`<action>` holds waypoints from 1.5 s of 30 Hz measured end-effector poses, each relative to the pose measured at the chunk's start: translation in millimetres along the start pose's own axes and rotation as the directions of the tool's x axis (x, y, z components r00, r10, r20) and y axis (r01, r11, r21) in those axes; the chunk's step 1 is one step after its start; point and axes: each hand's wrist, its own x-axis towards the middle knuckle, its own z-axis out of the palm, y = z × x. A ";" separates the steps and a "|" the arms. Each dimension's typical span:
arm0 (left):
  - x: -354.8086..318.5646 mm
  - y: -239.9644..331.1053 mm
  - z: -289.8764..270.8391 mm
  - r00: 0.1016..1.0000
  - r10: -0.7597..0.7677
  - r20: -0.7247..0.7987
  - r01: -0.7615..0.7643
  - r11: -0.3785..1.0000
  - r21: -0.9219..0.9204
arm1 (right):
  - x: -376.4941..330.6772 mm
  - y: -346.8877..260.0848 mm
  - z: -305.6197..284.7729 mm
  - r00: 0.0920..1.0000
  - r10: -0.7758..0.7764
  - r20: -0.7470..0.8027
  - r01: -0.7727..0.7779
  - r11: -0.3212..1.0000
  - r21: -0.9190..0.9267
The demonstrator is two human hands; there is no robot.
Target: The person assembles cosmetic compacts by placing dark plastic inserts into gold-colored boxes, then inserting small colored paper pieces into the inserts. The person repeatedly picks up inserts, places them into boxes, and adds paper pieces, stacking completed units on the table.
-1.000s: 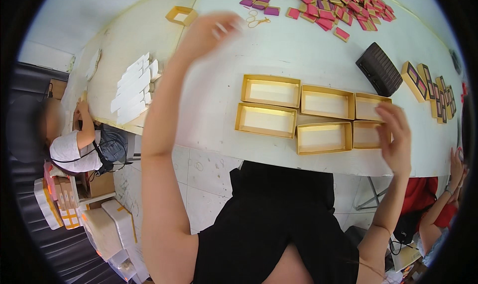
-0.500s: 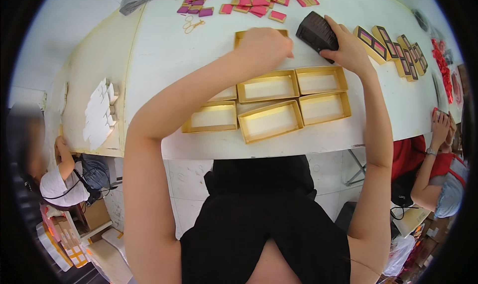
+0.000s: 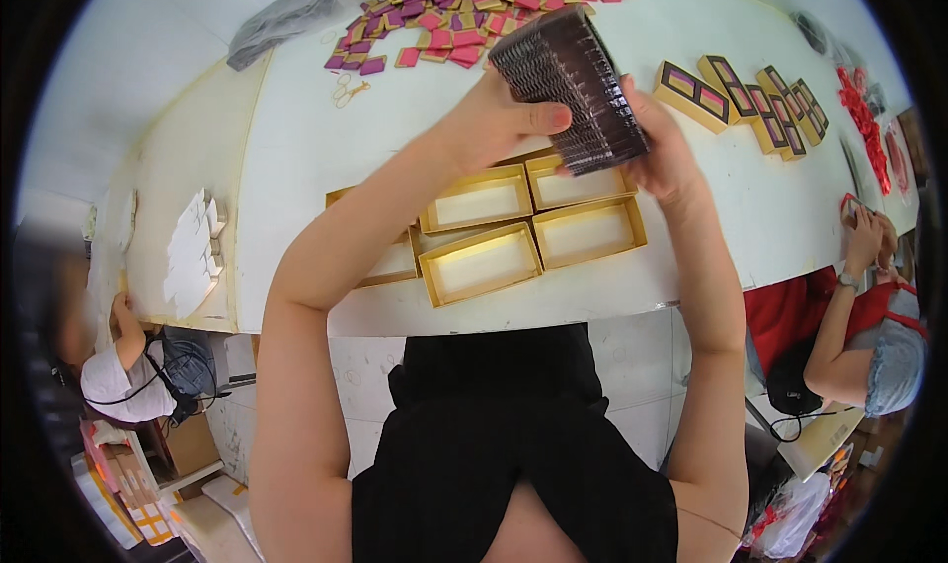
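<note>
Between my two hands, above the table, is a thick tilted block of dark brown, glossy, ridged pieces (image 3: 568, 89). It looks like a stack of thin nested trays, but I cannot make out the single pieces. My left hand (image 3: 499, 119) grips its left side, thumb across the front. Along the right edge, my right hand (image 3: 660, 148) is closed round it, its fingers partly hidden behind. Just below stand several shallow gold open boxes (image 3: 481, 264) with white insides, set close together; my left forearm and the stack cover some of them.
A heap of small pink, purple and gold pieces (image 3: 444, 35) lies at the far side, near gold scissors (image 3: 351, 91). Filled gold boxes with dark window lids (image 3: 696, 94) stand to the right. White folded pieces (image 3: 197, 257) lie left. People sit at both sides; one hand (image 3: 862, 242) shows right.
The dark stack has come up off the table toward me. My left hand has left the gold box at the back and joined my right hand on the stack. The view has shifted slightly.
</note>
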 end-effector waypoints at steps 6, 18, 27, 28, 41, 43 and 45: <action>-13.2 22.2 13.2 0.994 0.000 -0.110 0.002 1.000 0.019 | 1.8 10.8 24.0 0.799 -0.596 -0.083 0.296 0.509 -0.808; -24.7 41.9 -14.3 0.966 0.093 -0.243 0.010 0.919 0.394 | 8.6 -8.1 17.7 0.875 -0.358 -0.326 0.184 0.869 -0.459; -64.2 60.6 -48.1 0.830 -0.301 -0.470 0.240 0.953 -0.185 | 37.4 -20.8 30.8 0.964 -0.115 0.241 0.193 -0.323 -0.926; -63.3 57.8 -46.9 0.829 -0.310 -0.466 0.237 0.949 -0.208 | 40.2 -17.5 33.9 0.967 -0.059 0.248 0.212 -0.353 -0.911; -53.4 46.9 -52.3 0.859 -0.258 -0.442 0.175 0.960 -0.220 | 39.6 30.0 9.1 0.954 -0.004 0.300 0.300 0.014 -0.954; -54.5 44.9 -51.2 0.843 -0.267 -0.467 0.184 0.959 -0.217 | 41.0 24.8 10.5 0.960 0.088 0.266 0.274 -0.099 -0.957; -59.9 46.9 -46.7 0.830 -0.276 -0.484 0.204 0.959 -0.198 | 46.0 14.4 13.9 0.959 0.132 0.252 0.273 -0.184 -0.944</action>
